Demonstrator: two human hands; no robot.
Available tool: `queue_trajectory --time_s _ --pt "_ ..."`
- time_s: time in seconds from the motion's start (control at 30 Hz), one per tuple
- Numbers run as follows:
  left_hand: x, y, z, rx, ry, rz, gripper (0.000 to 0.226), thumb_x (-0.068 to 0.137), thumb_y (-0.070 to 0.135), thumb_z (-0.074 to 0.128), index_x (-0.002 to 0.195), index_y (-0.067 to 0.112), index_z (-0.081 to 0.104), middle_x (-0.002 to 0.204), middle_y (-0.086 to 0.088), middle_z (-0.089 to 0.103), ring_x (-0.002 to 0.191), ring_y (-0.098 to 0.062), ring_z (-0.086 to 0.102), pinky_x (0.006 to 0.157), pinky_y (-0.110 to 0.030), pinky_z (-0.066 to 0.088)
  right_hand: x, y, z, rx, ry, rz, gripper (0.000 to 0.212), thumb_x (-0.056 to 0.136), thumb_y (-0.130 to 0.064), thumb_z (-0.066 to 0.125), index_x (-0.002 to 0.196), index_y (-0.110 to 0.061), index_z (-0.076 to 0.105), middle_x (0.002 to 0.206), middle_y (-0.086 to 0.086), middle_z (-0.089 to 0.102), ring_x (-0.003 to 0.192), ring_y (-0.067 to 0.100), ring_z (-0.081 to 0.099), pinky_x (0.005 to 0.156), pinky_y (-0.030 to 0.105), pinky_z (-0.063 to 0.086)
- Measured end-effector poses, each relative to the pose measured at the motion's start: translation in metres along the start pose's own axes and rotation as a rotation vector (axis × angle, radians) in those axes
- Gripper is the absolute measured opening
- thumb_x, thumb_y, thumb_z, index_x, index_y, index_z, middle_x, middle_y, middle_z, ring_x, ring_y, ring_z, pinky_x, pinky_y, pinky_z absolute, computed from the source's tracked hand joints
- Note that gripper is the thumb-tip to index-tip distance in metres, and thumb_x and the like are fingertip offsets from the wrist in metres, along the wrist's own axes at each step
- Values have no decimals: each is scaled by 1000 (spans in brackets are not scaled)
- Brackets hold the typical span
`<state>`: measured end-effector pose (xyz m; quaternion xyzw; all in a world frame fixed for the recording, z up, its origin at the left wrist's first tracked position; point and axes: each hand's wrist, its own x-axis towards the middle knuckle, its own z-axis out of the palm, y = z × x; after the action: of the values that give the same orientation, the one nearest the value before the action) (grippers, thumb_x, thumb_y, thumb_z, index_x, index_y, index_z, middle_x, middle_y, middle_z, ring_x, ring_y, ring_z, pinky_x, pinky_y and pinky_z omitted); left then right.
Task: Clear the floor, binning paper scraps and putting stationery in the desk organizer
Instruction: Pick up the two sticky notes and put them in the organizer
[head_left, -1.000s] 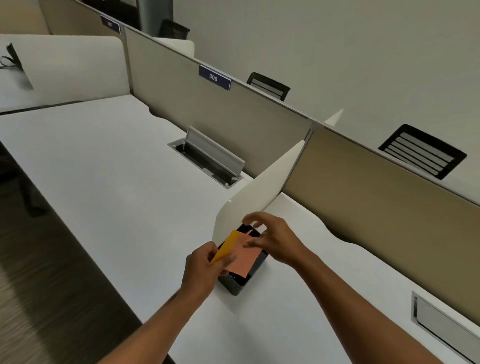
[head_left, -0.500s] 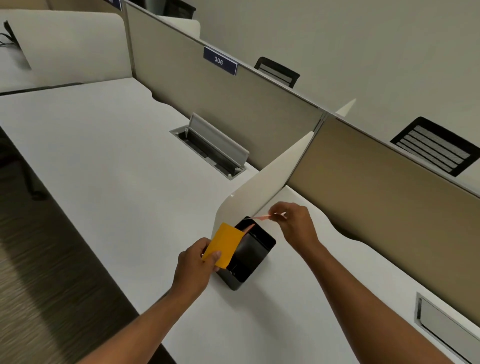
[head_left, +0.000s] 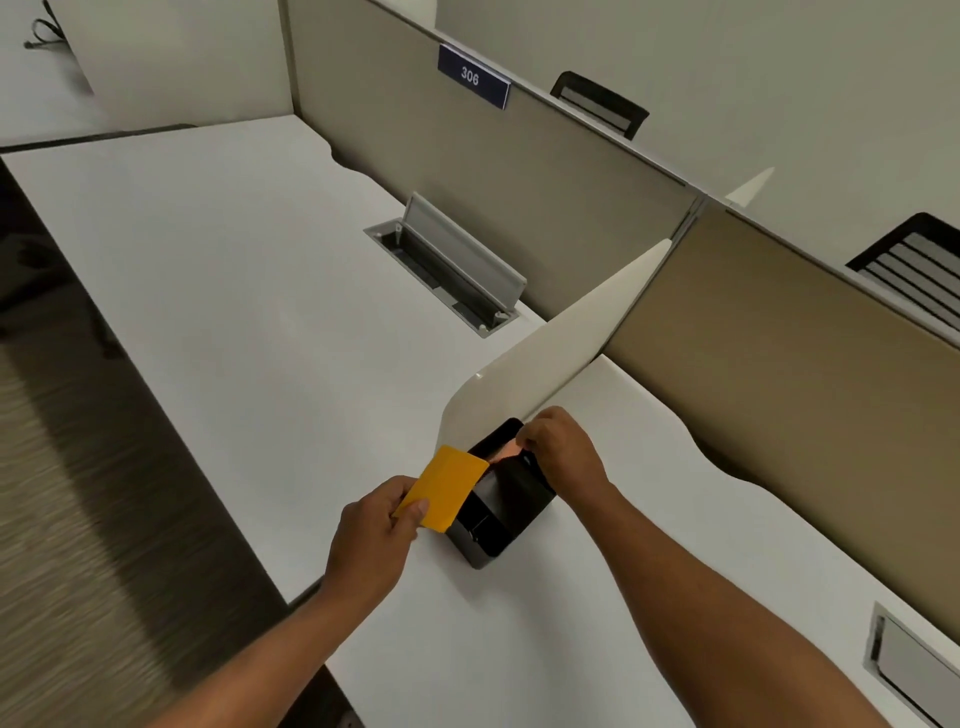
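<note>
A black desk organizer (head_left: 506, 525) stands on the white desk (head_left: 249, 312) against the foot of a white divider panel. My left hand (head_left: 376, 535) pinches a yellow-orange card (head_left: 444, 488) by its lower corner, holding it just left of the organizer's rim. My right hand (head_left: 563, 452) hovers over the organizer's far end, fingers pinched on a pink paper (head_left: 506, 451) that dips into the back compartment. Most of the pink paper is hidden inside.
The white divider panel (head_left: 550, 364) rises right behind the organizer. A grey cable hatch (head_left: 452, 270) stands open further back on the desk, and another hatch (head_left: 909, 670) sits at the right edge. Tan partition walls run along the back. Striped carpet lies left of the desk edge.
My right hand lifted the pink paper off the yellow-orange card, carried it over the organizer and lowered it into the back compartment. My left hand stayed beside the organizer with the card.
</note>
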<state>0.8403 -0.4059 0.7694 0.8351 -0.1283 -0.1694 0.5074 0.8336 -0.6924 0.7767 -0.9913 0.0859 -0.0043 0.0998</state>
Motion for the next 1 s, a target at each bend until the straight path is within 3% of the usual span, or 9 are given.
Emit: queue_trajectory --time_s 0.2,0.33,0.4,0.5,0.57,0.7,0.83,0.9,1.0 --pt "0 -3 1 1 -18 -31 15 104 31 60 113 22 67 99 3 75 84 -14 76 81 -44 65 15 2 11 19 -231 30 24 92 -6 69 114 -8 78 117 15 67 111 29 65 96 39 52" --pt "2 -3 2 8 -27 -33 16 105 33 57 116 24 66 101 5 74 86 -15 76 81 -42 65 24 -5 13 173 -357 325 27 81 -23 79 92 1 73 93 13 64 88 27 63 78 38 49" --pt "4 -1 3 10 -31 -28 17 105 33 57 116 25 66 102 5 75 87 -13 76 81 -40 66 25 -6 17 317 -347 393 27 81 -28 77 93 -4 77 103 9 69 95 24 66 86 40 54" --pt "7 1 5 7 -39 -13 17 105 31 57 117 23 67 102 3 76 89 -12 76 81 -38 66 15 -1 21 232 -304 179 19 93 -20 71 109 -18 82 125 7 69 117 23 63 105 38 50" --pt "10 4 6 9 -49 -9 17 105 30 57 117 22 67 100 3 76 87 -11 76 80 -39 65 9 0 25 173 -131 97 29 98 -7 63 123 -14 76 128 9 69 122 25 61 106 34 47" --pt "14 11 14 31 -63 10 16 105 32 56 112 22 67 90 5 75 79 -9 76 78 -38 64 0 -17 5 537 257 157 20 102 -18 64 118 -18 76 114 -4 76 107 9 69 96 30 56" --pt "19 21 27 26 -82 49 11 105 29 57 105 26 67 82 8 74 73 -4 74 71 -31 61 -15 -30 -26 646 7 -19 28 96 -33 71 125 -30 72 116 -13 76 107 7 70 90 19 57" --pt "23 27 32 2 -98 51 13 106 29 56 109 23 68 87 6 76 77 -6 76 75 -35 64 -18 -29 -33 525 -88 -57 29 97 -21 72 126 -18 73 119 0 77 105 9 72 91 21 57" --pt "29 31 37 -52 -92 37 20 106 25 56 123 24 67 90 7 78 83 -3 77 80 -31 64 -15 -19 -38 470 -4 -62 22 95 -5 72 117 -8 77 110 6 79 88 -6 70 84 12 55"
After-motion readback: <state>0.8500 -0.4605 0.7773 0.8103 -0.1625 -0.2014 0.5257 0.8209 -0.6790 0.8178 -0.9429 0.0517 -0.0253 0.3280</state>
